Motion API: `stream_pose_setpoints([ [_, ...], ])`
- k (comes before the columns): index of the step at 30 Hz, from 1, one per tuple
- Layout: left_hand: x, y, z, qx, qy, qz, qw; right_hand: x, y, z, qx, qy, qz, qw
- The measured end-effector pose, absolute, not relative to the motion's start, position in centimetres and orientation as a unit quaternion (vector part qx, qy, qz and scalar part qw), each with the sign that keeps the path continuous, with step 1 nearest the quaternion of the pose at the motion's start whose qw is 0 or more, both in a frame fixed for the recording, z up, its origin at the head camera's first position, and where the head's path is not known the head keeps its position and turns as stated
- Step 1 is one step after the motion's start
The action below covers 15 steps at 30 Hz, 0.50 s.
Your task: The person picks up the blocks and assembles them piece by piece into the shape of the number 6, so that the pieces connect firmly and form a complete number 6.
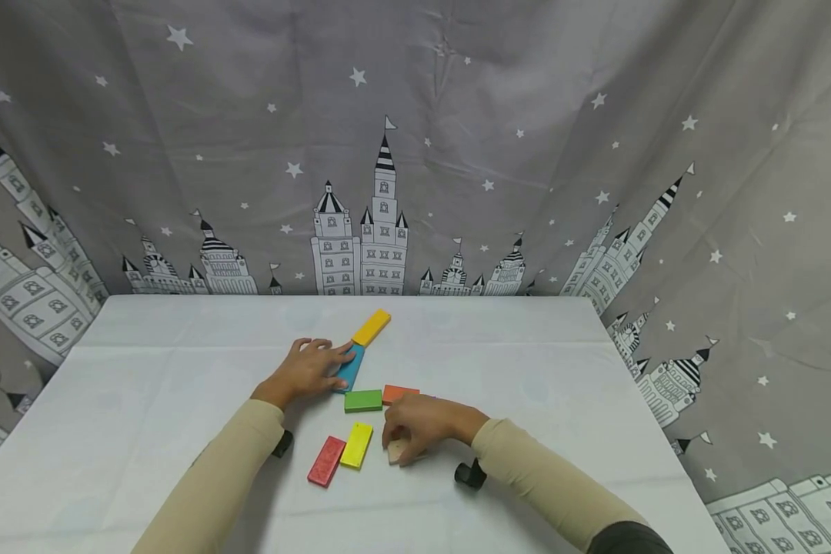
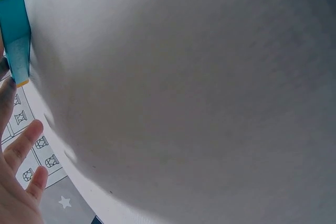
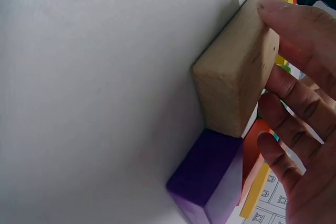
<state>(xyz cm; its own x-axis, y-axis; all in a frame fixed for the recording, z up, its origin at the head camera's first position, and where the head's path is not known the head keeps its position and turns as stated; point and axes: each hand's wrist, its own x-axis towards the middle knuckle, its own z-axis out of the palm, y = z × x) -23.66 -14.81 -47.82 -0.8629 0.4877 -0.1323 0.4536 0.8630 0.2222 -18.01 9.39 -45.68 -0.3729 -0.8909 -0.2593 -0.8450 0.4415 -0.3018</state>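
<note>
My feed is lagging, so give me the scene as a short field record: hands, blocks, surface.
left hand: rests flat on blue block
right hand: grips plain wooden block, tilted up off the table
purple block: beside the wooden block
other blocks: orange-yellow, green, orange, yellow, red
surface: white table

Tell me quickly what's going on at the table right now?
A person is handling flat coloured blocks on a white table. The left hand rests with straight fingers on a blue block, which lies end to end with an orange-yellow block. The right hand grips a plain wooden block lying beside a purple block. Green, orange, yellow and red blocks lie loose between the hands.
</note>
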Motion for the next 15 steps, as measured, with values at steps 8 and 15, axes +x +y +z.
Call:
stream_pose_setpoints([
  [8,-23.65,-14.74,-47.82,0.242,0.961,0.094,0.094,-18.20,9.68,-45.79,-0.526,0.828,-0.059,0.187],
  [15,-23.59,-14.67,-47.55,0.242,0.961,0.092,0.099,-18.31,10.00,-46.11,-0.526,0.828,-0.062,0.182],
])
